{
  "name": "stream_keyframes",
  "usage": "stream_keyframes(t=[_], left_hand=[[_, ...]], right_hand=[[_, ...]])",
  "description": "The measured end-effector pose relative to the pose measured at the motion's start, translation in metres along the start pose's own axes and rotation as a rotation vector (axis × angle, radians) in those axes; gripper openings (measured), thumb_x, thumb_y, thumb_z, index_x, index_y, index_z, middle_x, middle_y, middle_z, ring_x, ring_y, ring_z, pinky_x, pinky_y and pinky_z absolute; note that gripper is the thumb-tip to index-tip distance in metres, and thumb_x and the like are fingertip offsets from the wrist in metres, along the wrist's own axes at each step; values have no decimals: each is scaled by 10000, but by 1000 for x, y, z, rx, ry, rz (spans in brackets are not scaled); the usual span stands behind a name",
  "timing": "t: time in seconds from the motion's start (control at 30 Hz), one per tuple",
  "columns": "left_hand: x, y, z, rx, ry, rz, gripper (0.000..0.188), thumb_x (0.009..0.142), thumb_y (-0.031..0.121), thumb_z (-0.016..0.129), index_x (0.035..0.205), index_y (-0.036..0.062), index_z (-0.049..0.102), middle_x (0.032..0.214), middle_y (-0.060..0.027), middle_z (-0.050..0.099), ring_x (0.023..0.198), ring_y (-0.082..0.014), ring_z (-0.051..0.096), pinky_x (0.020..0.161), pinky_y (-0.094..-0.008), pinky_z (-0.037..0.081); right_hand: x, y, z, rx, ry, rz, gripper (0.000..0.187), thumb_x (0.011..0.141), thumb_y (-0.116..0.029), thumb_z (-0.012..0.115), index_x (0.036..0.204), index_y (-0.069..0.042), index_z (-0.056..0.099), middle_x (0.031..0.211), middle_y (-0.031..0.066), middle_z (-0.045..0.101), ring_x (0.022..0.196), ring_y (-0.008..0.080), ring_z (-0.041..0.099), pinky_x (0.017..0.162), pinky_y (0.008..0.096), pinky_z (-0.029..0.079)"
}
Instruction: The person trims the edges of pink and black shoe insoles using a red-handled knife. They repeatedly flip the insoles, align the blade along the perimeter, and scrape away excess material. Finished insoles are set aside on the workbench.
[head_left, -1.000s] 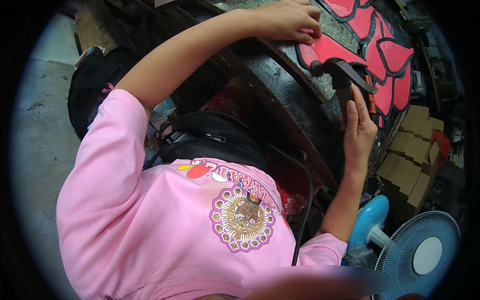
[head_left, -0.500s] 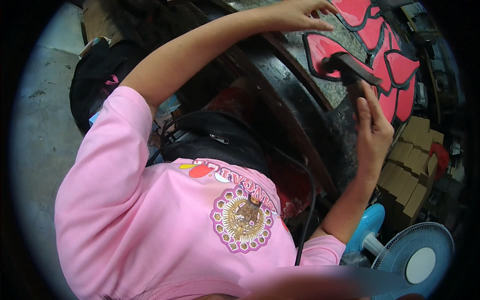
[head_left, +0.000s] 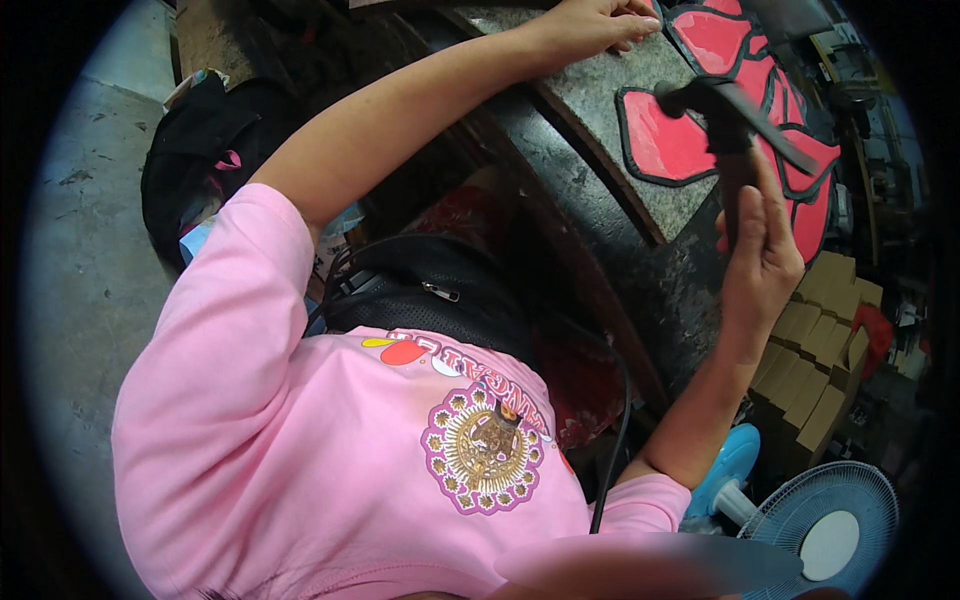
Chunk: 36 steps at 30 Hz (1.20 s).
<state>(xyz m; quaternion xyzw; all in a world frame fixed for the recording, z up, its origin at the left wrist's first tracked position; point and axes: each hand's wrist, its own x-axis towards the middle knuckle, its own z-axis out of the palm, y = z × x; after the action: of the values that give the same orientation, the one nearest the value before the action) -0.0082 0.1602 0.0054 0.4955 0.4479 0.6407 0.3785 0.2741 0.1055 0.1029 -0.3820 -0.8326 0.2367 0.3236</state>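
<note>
Left arm stretches long and nearly straight, up and away from the pink-sleeved shoulder, bare forearm angling toward the top of the view. The left hand (head_left: 598,22) lies palm down at the far end, fingers extended and pressed flat, thumb tucked along the side. The right arm runs up the right side, elbow bent low near the body, forearm rising steeply. The right hand (head_left: 762,250) is lifted clear, wrist cocked back, palm turned inward, fingers wrapped round a dark handle with the thumb lying along it. The two hands are well apart, left far forward, right nearer and raised.
</note>
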Motion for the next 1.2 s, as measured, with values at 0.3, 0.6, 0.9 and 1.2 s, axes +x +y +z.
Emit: stream_keyframes(t=[0.3,0.6,0.9,1.2], left_hand=[[-3,5,1,80,15,55,310,988,272,595,1143,3,601,944,-8,601,787,-75,543,701,-245,477],[6,-7,-5,-91,-22,-4,308,1009,244,545,1195,1,580,954,-29,621,800,-101,566,722,-255,483],[-103,38,25,1026,-267,837,235,817,180,727,1004,58,651,986,-78,629,968,-271,608,852,-388,498],[-121,50,31,1182,-277,803,328,752,206,753,1037,78,652,1019,-34,622,981,-231,587,889,-364,489]], right_hand=[[13,4,10,-356,-91,-169,357,993,-365,592,1301,-194,653,878,123,723,698,154,681,665,297,514],[17,15,29,-167,-227,155,361,1016,-277,586,1354,-157,620,793,-52,616,610,15,483,546,191,414],[1,35,-19,154,-23,234,350,1019,-256,577,1341,-127,627,784,-24,605,632,31,502,549,199,405],[23,7,24,2,10,-17,371,995,-378,588,1325,-215,639,862,94,721,686,180,660,609,311,496]])
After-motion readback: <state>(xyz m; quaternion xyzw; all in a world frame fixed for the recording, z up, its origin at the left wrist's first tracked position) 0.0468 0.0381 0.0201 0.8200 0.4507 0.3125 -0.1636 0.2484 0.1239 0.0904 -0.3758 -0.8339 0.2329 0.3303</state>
